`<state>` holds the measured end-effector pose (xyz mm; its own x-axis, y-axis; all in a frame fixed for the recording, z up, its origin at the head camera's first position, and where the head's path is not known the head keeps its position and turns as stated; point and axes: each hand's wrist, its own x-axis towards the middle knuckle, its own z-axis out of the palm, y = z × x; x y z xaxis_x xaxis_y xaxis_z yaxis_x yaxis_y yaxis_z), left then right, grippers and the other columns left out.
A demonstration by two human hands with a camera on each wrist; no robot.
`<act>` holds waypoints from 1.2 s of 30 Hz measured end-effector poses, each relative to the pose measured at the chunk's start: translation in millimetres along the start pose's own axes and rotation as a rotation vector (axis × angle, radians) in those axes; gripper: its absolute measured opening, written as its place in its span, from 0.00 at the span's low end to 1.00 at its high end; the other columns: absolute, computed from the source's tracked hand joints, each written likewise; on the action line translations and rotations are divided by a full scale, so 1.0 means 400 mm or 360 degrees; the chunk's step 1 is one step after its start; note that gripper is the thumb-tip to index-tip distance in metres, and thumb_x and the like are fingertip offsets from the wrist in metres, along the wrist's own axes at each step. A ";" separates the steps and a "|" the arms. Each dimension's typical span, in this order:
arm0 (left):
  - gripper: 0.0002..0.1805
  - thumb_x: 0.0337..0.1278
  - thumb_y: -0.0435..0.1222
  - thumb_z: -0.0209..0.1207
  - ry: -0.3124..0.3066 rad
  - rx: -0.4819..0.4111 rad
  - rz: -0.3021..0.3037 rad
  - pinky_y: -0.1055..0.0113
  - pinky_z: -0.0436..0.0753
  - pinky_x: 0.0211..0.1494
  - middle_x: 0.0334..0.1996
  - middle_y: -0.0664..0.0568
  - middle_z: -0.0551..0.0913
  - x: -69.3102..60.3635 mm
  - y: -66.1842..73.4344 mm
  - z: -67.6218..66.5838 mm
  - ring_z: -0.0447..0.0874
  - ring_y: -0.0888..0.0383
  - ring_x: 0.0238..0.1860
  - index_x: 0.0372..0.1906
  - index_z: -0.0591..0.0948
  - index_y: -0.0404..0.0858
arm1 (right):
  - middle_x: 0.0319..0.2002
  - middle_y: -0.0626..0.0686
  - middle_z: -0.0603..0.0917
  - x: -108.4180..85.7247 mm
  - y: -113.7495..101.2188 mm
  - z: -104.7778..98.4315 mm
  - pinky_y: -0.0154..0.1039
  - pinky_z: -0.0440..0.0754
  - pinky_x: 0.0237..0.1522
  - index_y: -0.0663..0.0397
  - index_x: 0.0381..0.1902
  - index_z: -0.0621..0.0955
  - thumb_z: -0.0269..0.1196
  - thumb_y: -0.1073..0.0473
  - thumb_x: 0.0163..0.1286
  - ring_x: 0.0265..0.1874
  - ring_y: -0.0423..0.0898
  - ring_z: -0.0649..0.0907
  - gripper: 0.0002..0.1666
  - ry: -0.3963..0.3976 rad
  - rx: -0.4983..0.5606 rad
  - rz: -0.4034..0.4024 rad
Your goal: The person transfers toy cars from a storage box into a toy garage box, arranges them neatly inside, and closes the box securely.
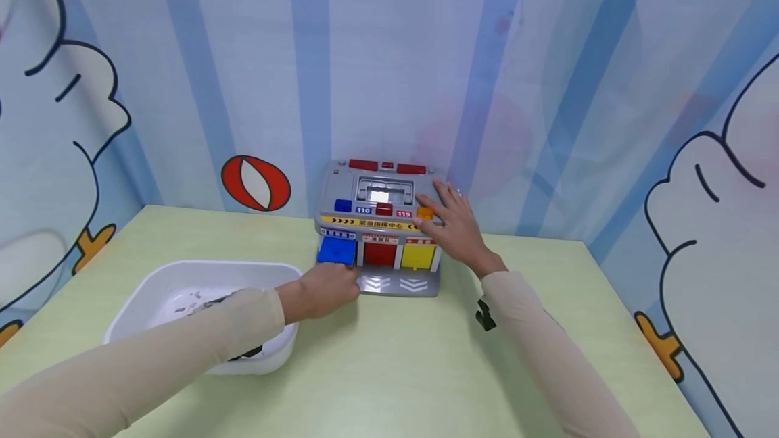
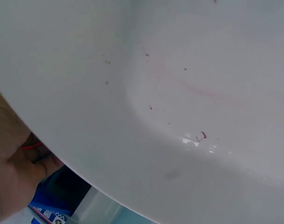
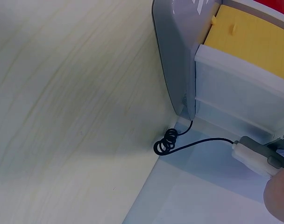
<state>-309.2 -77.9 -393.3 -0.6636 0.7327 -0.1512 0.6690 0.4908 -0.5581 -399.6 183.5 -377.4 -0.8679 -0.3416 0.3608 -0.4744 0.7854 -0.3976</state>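
Note:
A grey toy emergency-station garage [image 1: 420,282] stands against the backdrop, with a blue door [image 1: 337,250], a red door [image 1: 379,254] and a yellow door [image 1: 418,257]. The blue door is swung up, and a dark opening shows below it in the left wrist view. My left hand [image 1: 328,291] is at that bay, fingers curled around a small red thing [image 2: 32,146], mostly hidden; its kind cannot be made out. On the right part of the roof rests my right hand [image 1: 455,227], fingers spread, near the orange button [image 1: 425,212].
A white plastic basin [image 1: 152,289] with small dark specks inside stands left, partly under the left forearm. From the toy's right side hangs a black coiled cord [image 3: 167,142] with a white and grey handset [image 3: 254,156]. A striped cartoon backdrop [image 1: 389,73] borders the table [image 1: 414,370].

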 end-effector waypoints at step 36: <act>0.43 0.62 0.64 0.54 -0.0355 -0.0894 -0.0266 0.45 0.61 0.78 0.79 0.43 0.58 -0.087 0.025 -0.017 0.51 0.44 0.80 0.72 0.70 0.37 | 0.82 0.52 0.49 -0.002 0.001 0.002 0.62 0.37 0.79 0.42 0.75 0.68 0.52 0.38 0.72 0.81 0.57 0.44 0.36 0.0017 0.0026 -0.0001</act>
<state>-277.0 -95.3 -388.1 -0.7879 0.5382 -0.2992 0.5837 0.8076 -0.0844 -399.4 183.4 -378.5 -0.8660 -0.3362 0.3701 -0.4772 0.7768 -0.4109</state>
